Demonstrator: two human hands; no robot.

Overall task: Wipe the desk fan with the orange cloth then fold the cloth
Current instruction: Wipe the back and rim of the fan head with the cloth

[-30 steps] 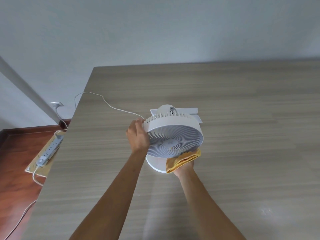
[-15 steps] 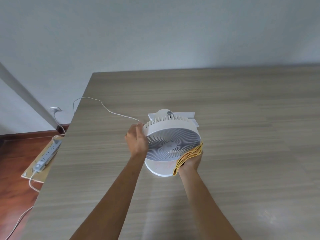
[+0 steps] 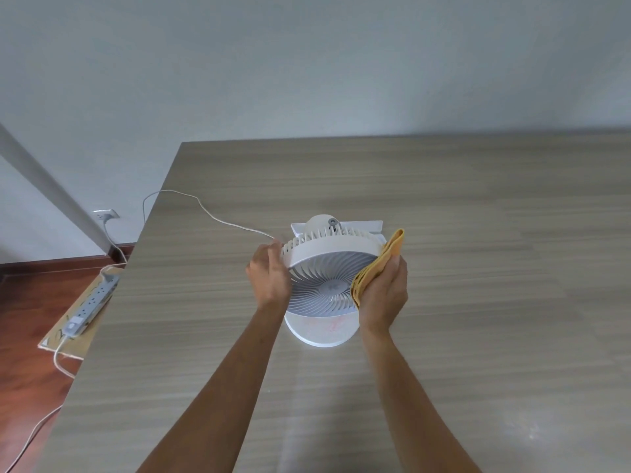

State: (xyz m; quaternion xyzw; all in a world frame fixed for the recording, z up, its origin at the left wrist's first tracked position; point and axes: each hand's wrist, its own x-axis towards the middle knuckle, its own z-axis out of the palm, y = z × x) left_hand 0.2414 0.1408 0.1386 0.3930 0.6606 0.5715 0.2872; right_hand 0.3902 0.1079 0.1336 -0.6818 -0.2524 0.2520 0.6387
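A white desk fan stands on the wooden table, its round grille tilted toward me above a round white base. My left hand grips the left rim of the fan's head. My right hand presses a bunched orange cloth against the grille's right edge and rim. The cloth's upper end sticks up past the fan's rim. The fan's back and part of the grille are hidden behind my hands.
A white cord runs from the fan across the table and off its left edge. Behind the fan lies a flat white piece. On the floor at left, a power strip rests on cardboard, and a wall socket sits above.
My right hand has swept the orange cloth from the grille's bottom edge up along its right side to the upper right rim. My left hand has kept its hold on the left rim.
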